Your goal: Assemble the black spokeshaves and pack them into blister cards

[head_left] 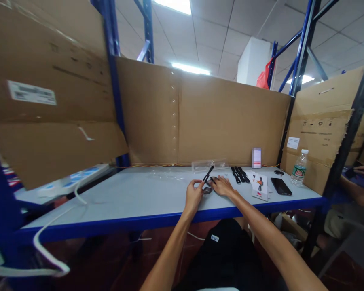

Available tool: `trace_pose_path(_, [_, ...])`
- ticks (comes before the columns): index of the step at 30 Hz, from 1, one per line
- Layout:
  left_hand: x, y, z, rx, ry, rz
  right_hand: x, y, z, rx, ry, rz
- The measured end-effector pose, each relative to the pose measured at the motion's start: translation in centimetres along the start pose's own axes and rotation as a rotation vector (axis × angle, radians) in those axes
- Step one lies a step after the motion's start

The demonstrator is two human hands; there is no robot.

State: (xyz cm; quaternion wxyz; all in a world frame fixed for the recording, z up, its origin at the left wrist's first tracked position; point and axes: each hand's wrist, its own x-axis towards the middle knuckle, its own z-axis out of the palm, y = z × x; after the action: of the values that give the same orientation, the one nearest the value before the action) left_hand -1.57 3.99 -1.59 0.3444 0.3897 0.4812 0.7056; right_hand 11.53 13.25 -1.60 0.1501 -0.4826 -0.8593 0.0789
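My left hand [194,194] pinches the lower end of a narrow black strip [209,173], which looks like a watch strap and points up and away from me. Beside it, my right hand [223,186] lies low over the tabletop, its fingertips closed around something small and dark that they mostly cover. Between the two hands, close to the left fingers, is a small dark squarish piece [207,190]. Just right of my right hand, several black strap-like pieces [239,174] lie side by side.
Clear plastic packaging [204,165] lies behind my hands on the grey table [124,202]. To the right are printed cards [260,188], a dark phone [281,186], an upright lit phone [256,157] and a water bottle [299,167]. Cardboard walls enclose the table; another person's arm shows far right.
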Motion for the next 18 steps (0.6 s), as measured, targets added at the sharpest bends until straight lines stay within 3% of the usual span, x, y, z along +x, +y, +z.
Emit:
trace_pose_path(5, [-0.1, 0.0, -0.1, 0.012, -0.023, 0.002, -0.8, 1.1, 0.1, 0.023, 0.006, -0.055])
trace_pose_path(8, [-0.1, -0.1, -0.1, 0.024, -0.030, -0.005, -1.2, 1.5, 0.0, 0.017, 0.027, 0.012])
trace_pose_path(18, [0.1, -0.2, 0.1, 0.093, -0.045, 0.003, -1.2, 1.5, 0.0, 0.045, 0.001, -0.044])
